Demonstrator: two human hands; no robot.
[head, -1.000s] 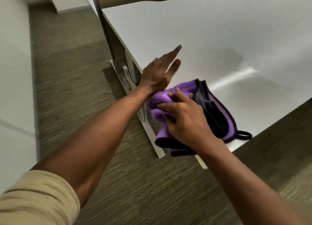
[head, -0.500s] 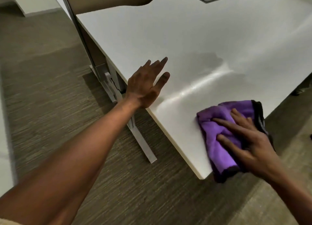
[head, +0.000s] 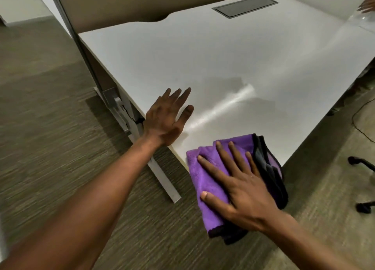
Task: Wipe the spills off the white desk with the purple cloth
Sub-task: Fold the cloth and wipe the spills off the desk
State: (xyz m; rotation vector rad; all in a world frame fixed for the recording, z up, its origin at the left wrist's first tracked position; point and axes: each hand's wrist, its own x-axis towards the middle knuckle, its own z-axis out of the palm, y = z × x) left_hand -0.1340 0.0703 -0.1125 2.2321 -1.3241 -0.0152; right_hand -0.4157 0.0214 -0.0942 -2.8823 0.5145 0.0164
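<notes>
**Cloth down at the near corner, wet patch not yet reached**

My right hand (head: 241, 188) lies flat, fingers spread, pressing the folded purple cloth (head: 211, 180) onto the near corner of the white bench (head: 203, 56); it presses down rather than clamps. The cloth overhangs the corner toward 6 o'clock, so part of it has nothing beneath it. My left hand (head: 166, 117) is open and empty, palm on the bench edge at 10 o'clock from the cloth, well apart from the other hand.

I judge the wiping barely begun. A wet sheen streak (head: 225, 105) and a dull damp patch (head: 233, 83) sit at about 12 o'clock from the cloth, untouched.

There is plenty of open surface toward 12 and 1 o'clock. The recessed grey cable hatch (head: 245, 6) lies far off at 12. The bench edges run close on both sides of the cloth, at 9 and 3 o'clock, so strokes should push inward.
</notes>
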